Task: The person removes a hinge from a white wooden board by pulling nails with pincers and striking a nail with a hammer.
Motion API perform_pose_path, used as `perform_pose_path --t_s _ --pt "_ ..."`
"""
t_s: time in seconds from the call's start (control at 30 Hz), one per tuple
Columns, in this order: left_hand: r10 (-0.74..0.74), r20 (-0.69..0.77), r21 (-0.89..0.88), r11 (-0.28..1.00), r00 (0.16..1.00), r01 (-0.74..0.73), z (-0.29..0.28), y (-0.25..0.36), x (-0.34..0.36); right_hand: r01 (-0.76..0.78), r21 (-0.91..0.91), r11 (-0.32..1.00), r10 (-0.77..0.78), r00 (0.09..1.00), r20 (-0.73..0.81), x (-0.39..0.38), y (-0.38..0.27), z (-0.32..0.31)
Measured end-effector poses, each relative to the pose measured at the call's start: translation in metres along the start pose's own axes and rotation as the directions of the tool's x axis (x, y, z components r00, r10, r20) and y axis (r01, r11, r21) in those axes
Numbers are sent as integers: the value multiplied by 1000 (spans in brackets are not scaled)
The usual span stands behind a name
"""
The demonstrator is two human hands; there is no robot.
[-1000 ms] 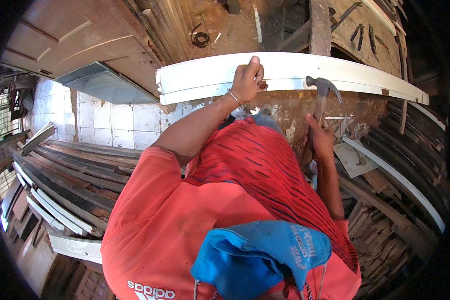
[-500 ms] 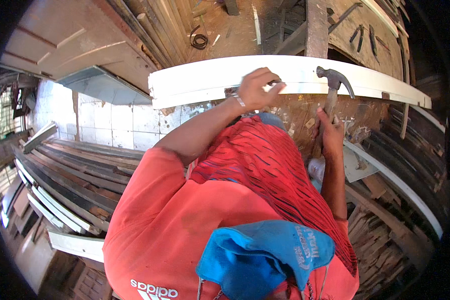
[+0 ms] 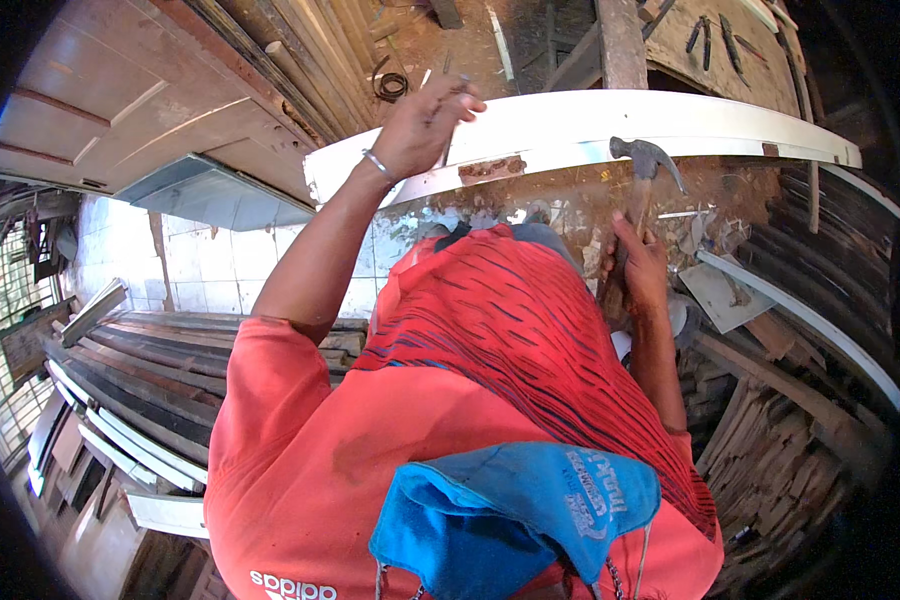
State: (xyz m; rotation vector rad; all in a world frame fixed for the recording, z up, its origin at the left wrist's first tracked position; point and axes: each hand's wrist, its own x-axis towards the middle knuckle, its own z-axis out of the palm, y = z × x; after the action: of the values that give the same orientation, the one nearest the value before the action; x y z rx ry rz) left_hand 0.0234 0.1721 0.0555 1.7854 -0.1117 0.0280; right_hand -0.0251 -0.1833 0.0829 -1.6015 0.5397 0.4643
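Raised over the left part of a long white-painted board point(image 3: 560, 125), my left hand point(image 3: 425, 125) has its fingers curled. A thin dark strip shows below its fingers; what it is remains unclear. My right hand point(image 3: 638, 265) is wrapped round the wooden handle of a claw hammer point(image 3: 646, 165). The hammer stands upright, its metal head over the board's near edge. A shallow brown recess point(image 3: 492, 170) is cut into that edge, between my two hands. Another small brown patch point(image 3: 770, 150) shows farther right along the edge.
Panelled doors point(image 3: 90, 110) lean at the far left beside a grey sheet point(image 3: 205, 195). Stacked timber point(image 3: 170, 365) lies to the left, and more wood pieces point(image 3: 770, 450) to the right. Pliers point(image 3: 700, 40) rest on a bench at the far right. A coiled black strap point(image 3: 390, 85) lies on the floor.
My left hand has moved left and away from me, uncovering the brown recess. My right hand and the hammer have shifted slightly left in view.
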Motion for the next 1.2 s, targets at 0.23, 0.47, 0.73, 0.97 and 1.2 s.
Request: perform_pose_path --t_s 0.23,0.47,0.73,0.97,1.2 --pt "11 269 -52 999 963 3 30 -4 14 12 -28 1000 -13 1000 -17 -26 0 19" --pt "16 339 -4 1000 941 -15 34 -6 16 59 -36 998 -60 998 -25 -45 -1 29" --pt "45 505 88 991 862 -103 31 -2 14 65 -38 997 -66 998 -20 -50 -4 32" --pt "211 610 95 938 764 -335 36 -7 28 332 75 940 -333 943 9 -88 -60 41" --pt "172 690 131 925 703 -355 35 1 29 70 -368 927 30 965 260 -63 -35 28"
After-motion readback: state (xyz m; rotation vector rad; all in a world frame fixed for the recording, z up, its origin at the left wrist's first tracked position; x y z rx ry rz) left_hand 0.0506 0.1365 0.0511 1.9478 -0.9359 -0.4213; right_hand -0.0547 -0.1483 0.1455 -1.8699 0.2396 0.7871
